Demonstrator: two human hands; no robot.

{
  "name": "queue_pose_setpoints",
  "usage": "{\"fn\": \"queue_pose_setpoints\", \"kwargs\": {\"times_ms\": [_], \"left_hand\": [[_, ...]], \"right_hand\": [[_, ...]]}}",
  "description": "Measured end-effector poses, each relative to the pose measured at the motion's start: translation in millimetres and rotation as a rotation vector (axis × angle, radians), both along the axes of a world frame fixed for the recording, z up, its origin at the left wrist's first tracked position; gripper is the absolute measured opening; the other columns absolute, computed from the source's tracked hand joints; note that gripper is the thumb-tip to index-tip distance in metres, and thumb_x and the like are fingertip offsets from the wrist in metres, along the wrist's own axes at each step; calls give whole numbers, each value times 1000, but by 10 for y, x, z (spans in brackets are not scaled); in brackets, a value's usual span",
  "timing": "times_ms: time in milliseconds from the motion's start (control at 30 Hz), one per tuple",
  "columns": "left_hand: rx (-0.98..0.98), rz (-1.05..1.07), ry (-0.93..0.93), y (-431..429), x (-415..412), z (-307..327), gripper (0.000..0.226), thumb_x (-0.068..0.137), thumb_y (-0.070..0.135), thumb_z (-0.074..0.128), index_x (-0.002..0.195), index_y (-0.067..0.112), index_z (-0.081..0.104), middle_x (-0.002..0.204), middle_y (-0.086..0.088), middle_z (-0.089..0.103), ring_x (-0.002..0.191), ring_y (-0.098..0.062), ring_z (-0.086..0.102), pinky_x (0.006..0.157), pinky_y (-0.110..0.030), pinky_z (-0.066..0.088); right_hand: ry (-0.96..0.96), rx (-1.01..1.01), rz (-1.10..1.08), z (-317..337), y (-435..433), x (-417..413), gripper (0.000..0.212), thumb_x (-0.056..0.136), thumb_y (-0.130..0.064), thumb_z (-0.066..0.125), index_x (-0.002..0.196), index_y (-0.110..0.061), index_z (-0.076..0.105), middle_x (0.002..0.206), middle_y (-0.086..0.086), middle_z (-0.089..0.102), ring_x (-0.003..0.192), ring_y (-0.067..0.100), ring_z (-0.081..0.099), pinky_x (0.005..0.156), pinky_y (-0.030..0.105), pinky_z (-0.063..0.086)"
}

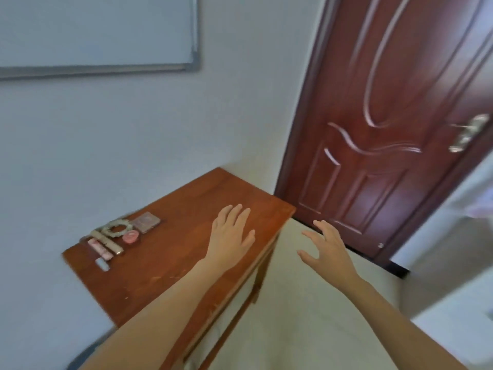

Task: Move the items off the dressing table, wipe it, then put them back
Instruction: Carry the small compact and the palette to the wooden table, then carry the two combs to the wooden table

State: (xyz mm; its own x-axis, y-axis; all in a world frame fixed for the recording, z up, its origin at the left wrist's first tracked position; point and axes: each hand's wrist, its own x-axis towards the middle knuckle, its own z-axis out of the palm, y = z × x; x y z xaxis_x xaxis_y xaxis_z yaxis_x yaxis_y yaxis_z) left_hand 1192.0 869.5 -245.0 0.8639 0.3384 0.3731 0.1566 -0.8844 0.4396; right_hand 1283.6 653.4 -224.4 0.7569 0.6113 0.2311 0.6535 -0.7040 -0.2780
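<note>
The brown wooden dressing table (170, 265) stands against the white wall. Near its wall side lies a cluster of small items: a beaded bracelet (116, 227), a square compact (146, 221), a round pink jar (131, 237), a gold tube (106, 242), a pink tube (99, 248) and a small white piece (102, 264). My left hand (231, 236) hovers flat and empty over the table's right end, fingers apart. My right hand (326, 248) is off the table's edge, above the pale floor, fingers spread, holding nothing.
A dark red door (386, 129) with a metal handle (468, 133) stands just beyond the table's far end. A whiteboard (93, 33) hangs on the wall above. Pale floor (306, 316) lies to the right of the table.
</note>
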Motion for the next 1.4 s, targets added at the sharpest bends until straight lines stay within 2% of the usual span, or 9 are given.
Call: {"fn": "queue_pose_setpoints", "kwargs": {"times_ms": [200, 367, 500, 633, 833, 967, 1133, 1267, 1400], "left_hand": [[59, -189, -81, -1081, 202, 293, 51, 93, 36, 41, 141, 19, 32, 150, -1, 29, 140, -20, 14, 112, -35, 14], [2, -382, -115, -2315, 259, 342, 51, 92, 30, 48, 138, 13, 37, 146, -6, 35, 139, -22, 20, 112, -32, 11], [-88, -509, -136, -3326, 232, 374, 50, 88, 29, 49, 132, 5, 45, 139, -13, 45, 133, -32, 29, 111, -36, 18], [-105, -675, -120, -4201, 173, 394, 47, 87, 19, 58, 131, 4, 46, 137, -13, 47, 131, -34, 31, 111, -39, 21], [-79, -830, -91, -5066, 166, 439, 50, 85, 33, 48, 128, 6, 48, 131, -9, 52, 127, -30, 35, 103, -36, 27], [-117, -836, -81, -5386, 388, 427, 45, 89, 30, 52, 129, 9, 47, 130, -6, 51, 127, -28, 32, 101, -36, 28], [-187, -804, -103, -5753, 857, 452, 56, 79, 37, 43, 126, 7, 50, 126, -9, 55, 124, -31, 36, 99, -39, 31], [-232, -766, -88, -6168, 1356, 325, 45, 88, 23, 57, 128, 5, 48, 127, -13, 53, 125, -33, 34, 101, -43, 31], [-285, -766, -46, -6653, 1778, 160, 43, 89, 19, 56, 129, 6, 48, 128, -11, 52, 125, -30, 34, 103, -37, 27]], "right_hand": [[-55, 2, -205, 165, -1294, -360, 46, 83, -32, 63, 124, -13, 55, 145, 15, 34, 139, 30, 22, 114, 38, 15], [-26, 11, -382, 195, -2619, -840, 46, 83, -32, 64, 124, -14, 56, 144, 14, 35, 138, 29, 24, 112, 39, 24], [-17, 16, -550, 169, -3639, -1283, 44, 85, -33, 61, 124, -12, 56, 144, 13, 35, 139, 27, 21, 111, 36, 22], [-4, 43, -691, 101, -4357, -1702, 43, 86, -32, 60, 123, -11, 56, 142, 15, 37, 137, 28, 24, 110, 36, 26], [-25, 70, -839, 116, -5044, -1960, 43, 87, -35, 57, 125, -15, 53, 144, 10, 33, 138, 24, 20, 106, 32, 30], [-24, 58, -873, 133, -5386, -1884, 43, 88, -35, 55, 127, -16, 52, 145, 9, 31, 138, 24, 19, 108, 30, 26], [-24, -1, -884, 209, -5824, -1457, 45, 90, -38, 50, 131, -19, 46, 147, 8, 27, 139, 22, 17, 109, 29, 24], [-10, -19, -901, 244, -6206, -1027, 45, 91, -38, 49, 131, -19, 46, 146, 8, 28, 138, 20, 19, 109, 29, 26], [25, -70, -893, 190, -6650, -607, 44, 91, -41, 48, 130, -21, 46, 146, 6, 28, 138, 17, 17, 107, 27, 26]]}}
